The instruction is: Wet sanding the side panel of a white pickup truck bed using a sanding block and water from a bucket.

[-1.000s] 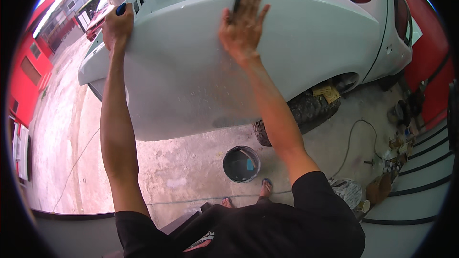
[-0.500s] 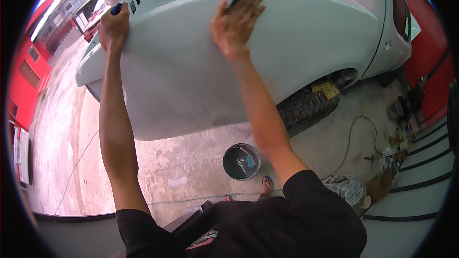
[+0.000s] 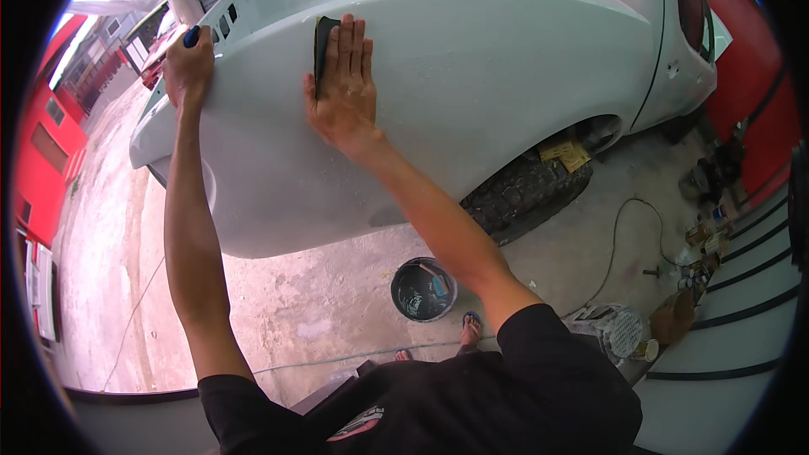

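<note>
A pale, whitish car fender (image 3: pixel 421 101) curves across the view in front of me. My right hand (image 3: pixel 344 97) lies along its upper side, fingers stretched, pressing a dark folded sheet of sandpaper (image 3: pixel 323 46) against the panel. The sheet's left edge sticks out beside the index finger; the rest is under the palm. At the fender's front upper edge, my left hand (image 3: pixel 189 67) is closed round a small thing with a rounded blue end (image 3: pixel 192 36). Its lower part is hidden in the fist, so its kind does not show.
Below the fender, a black bucket (image 3: pixel 424 289) with dark liquid and a blue-headed tool stands on the concrete floor (image 3: pixel 295 312). A knobbly tyre (image 3: pixel 531 198) sits under the wheel arch. A hose (image 3: pixel 615 236) and several cans and tubs are at the right.
My right hand has slid the sandpaper left and down along the fender, its fingers now pointing straighter up. The left hand stays closed at the front edge; the whole view has shifted slightly.
</note>
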Demonstrator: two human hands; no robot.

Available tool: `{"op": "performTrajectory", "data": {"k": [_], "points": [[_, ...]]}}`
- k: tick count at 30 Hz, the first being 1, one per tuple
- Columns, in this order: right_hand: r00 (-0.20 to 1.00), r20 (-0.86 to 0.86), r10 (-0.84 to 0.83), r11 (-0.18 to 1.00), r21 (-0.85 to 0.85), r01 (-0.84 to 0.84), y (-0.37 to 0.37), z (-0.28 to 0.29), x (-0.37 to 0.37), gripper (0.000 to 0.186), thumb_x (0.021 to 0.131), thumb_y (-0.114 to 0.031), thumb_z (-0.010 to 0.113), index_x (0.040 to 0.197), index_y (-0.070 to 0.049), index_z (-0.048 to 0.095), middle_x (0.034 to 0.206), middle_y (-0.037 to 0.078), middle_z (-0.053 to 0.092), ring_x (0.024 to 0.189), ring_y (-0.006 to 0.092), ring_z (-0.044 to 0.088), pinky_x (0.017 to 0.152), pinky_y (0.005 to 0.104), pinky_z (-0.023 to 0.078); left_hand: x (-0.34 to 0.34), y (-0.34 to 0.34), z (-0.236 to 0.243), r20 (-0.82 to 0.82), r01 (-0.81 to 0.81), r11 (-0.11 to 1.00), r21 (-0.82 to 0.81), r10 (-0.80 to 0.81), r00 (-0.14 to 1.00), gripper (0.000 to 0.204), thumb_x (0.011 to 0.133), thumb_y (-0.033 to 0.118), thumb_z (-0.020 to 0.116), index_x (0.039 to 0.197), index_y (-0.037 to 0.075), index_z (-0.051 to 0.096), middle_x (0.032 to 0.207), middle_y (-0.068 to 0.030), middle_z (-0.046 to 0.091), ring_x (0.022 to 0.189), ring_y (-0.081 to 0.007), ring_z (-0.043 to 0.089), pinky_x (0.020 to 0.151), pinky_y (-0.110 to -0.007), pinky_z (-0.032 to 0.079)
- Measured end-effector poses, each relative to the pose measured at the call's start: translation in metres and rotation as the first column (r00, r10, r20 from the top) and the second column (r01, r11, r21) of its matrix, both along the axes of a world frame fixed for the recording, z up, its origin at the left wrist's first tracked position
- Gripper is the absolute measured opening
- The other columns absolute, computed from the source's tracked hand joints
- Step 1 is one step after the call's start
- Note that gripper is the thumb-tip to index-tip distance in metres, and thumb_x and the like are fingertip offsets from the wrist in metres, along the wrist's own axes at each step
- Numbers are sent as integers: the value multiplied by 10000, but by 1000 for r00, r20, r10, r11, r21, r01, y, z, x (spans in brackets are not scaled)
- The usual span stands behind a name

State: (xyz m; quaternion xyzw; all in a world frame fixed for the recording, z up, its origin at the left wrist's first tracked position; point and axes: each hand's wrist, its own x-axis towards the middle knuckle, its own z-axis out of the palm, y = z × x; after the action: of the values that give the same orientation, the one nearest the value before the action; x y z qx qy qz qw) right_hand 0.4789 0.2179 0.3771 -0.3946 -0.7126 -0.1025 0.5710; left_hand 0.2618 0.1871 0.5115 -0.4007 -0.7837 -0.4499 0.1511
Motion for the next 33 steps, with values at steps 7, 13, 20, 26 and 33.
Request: {"op": "performTrajectory", "data": {"k": [7, 13, 20, 26, 33], "points": [[956, -103, -275, 961, -26, 274, 40, 45, 32, 704, 1038, -355, 321, 1488, 178, 223, 1595, 341, 173, 1517, 459, 100, 1243, 544, 66, -6, -3, 4, -16, -48, 998, 35, 49, 999, 509, 821, 506, 559, 1082, 112, 748, 1089, -201, 726, 1062, -403, 673, 936, -481, 498], [983, 167, -79, 996, 63, 70, 12, 17, 1, 733, 1035, -389, 303, 1514, 152, 183, 1637, 269, 133, 1541, 389, 62, 1243, 553, 12, -12, -12, -1, -5, 2, 1000, 24, -2, 1000, 513, 813, 503, 563, 1092, 113, 745, 1098, -223, 718, 1063, -411, 669, 937, -483, 497], [985, -129, -114, 992, 30, 119, 13, 1, -8, 740, 1041, -418, 303, 1524, 130, 188, 1640, 263, 135, 1540, 395, 79, 1245, 536, 43, -5, 0, 2, -13, -32, 999, -14, 32, 999, 509, 808, 497, 567, 1083, 108, 747, 1083, -220, 722, 1052, -400, 676, 926, -484, 503], [943, -89, -321, 947, -63, 316, 57, 20, 85, 752, 1046, -431, 275, 1567, 72, 71, 1658, 231, 95, 1552, 349, 24, 1233, 558, -22, -12, -12, 2, -25, -36, 997, 64, 37, 999, 496, 822, 495, 554, 1058, 106, 750, 1053, -220, 727, 1037, -419, 678, 923, -478, 506], [991, 131, -15, 1000, -4, 16, -11, -29, 4, 776, 1039, -432, 326, 1524, 146, 146, 1636, 295, 91, 1533, 431, 63, 1232, 577, 47, -19, -3, 0, -68, 19, 998, 52, -15, 998, 510, 831, 493, 553, 1104, 108, 746, 1093, -217, 721, 1080, -408, 666, 945, -485, 497]]}}
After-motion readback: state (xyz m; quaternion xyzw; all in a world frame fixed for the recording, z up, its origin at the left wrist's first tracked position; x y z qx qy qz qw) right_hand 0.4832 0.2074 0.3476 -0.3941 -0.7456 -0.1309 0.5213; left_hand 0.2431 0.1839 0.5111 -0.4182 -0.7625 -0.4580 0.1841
